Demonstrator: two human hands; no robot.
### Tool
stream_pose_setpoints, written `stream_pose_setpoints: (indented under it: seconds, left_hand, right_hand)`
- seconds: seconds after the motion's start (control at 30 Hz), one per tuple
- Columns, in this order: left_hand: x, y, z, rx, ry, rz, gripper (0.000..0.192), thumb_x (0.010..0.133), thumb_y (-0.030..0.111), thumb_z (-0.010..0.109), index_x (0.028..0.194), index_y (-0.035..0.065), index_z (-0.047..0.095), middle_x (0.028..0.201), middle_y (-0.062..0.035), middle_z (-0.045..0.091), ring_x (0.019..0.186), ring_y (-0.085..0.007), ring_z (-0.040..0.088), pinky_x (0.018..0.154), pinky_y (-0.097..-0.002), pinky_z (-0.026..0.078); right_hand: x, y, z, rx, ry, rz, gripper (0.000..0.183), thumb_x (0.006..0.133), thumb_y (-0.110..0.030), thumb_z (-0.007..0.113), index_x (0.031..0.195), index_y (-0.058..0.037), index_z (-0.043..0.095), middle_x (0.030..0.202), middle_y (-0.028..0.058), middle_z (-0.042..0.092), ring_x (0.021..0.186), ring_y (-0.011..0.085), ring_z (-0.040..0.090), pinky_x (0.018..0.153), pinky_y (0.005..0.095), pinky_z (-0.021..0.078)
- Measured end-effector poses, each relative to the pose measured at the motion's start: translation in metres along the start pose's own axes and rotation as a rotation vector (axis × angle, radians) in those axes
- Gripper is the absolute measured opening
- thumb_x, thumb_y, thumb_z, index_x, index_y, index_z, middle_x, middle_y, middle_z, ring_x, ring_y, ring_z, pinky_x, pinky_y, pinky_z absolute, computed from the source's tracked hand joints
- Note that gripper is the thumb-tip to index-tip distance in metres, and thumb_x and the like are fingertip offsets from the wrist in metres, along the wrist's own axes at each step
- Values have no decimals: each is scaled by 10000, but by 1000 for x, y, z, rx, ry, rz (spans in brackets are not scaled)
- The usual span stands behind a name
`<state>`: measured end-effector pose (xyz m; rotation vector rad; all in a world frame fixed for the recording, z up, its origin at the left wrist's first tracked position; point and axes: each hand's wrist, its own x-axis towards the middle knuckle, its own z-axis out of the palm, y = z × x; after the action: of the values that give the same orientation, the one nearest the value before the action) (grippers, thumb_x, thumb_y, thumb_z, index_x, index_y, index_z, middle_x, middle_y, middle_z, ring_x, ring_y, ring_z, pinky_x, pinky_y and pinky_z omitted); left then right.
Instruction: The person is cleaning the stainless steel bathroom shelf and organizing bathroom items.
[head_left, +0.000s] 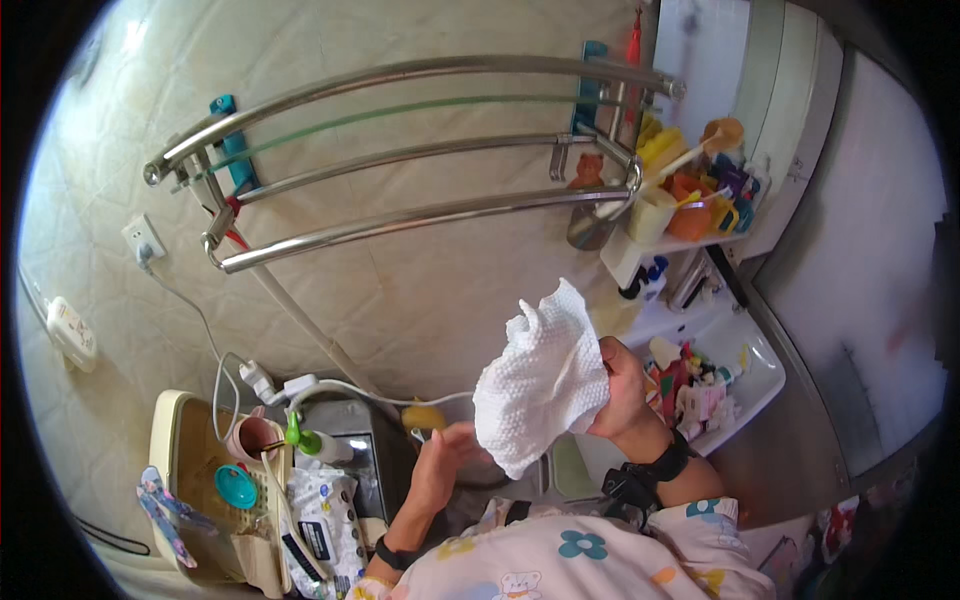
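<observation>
A white textured cloth (541, 382), like a soft dimpled face towel, is spread upright in front of me. My right hand (624, 390) grips it by its right edge, thumb on top. My left hand (446, 459) is beside the cloth's lower left edge, thumb apart from the fingers. Its fingertips are blurred and partly behind the cloth, so contact there is unclear. Both wrists wear black straps, and a dark device (634, 484) sits at the right one.
A metal towel rack (435, 214) spans the wall ahead. On the right, a white sink (761, 382) holds mixed small items below a crowded shelf (622, 255). On the left stand a cream basket (166, 435), a green-topped pump bottle (326, 448) and a wipes pack (326, 495). A white cable (202, 319) hangs from a socket.
</observation>
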<state>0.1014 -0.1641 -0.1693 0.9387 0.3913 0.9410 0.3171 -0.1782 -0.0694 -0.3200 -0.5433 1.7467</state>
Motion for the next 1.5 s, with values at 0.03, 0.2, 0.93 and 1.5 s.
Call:
stream_pose_setpoints:
  seconds: [0.03, 0.2, 0.93, 1.5]
  left_hand:
    - [3, 0, 7, -110, -20, -3, 589, 912, 467, 284, 1127, -39, 495, 1078, -95, 555, 1039, -201, 491, 930, -346, 328]
    - [14, -9, 14, -266, -46, 15, 423, 883, 328, 418, 1115, -20, 471, 1084, -74, 542, 1050, -179, 476, 929, -330, 325]
    - [4, -110, 1, 91, 105, -233, 104, 763, -73, 482, 717, -2, 542, 810, -20, 506, 714, -81, 457, 638, -210, 364]
    - [67, -243, 128, 814, -159, -77, 134, 705, -54, 544, 811, 16, 587, 847, -44, 475, 724, -124, 475, 627, -220, 375]
  right_hand:
    - [-2, 8, -6, 13, 39, 8, 414, 855, -311, 389, 1057, 12, 553, 1046, 118, 597, 975, 254, 558, 905, 393, 398]
    - [-16, 27, -32, -63, 110, 41, 724, 813, -553, 397, 1276, 2, 359, 1276, 148, 430, 1175, 302, 407, 1008, 430, 268]
    - [-163, 46, -123, -1659, 218, -253, 193, 682, 90, 480, 845, 24, 561, 925, 136, 565, 737, 231, 594, 593, 286, 492]
    - [-297, -9, -221, -1406, 474, -137, 397, 721, 89, 437, 1078, -42, 552, 1130, 167, 504, 929, 316, 543, 771, 336, 451]
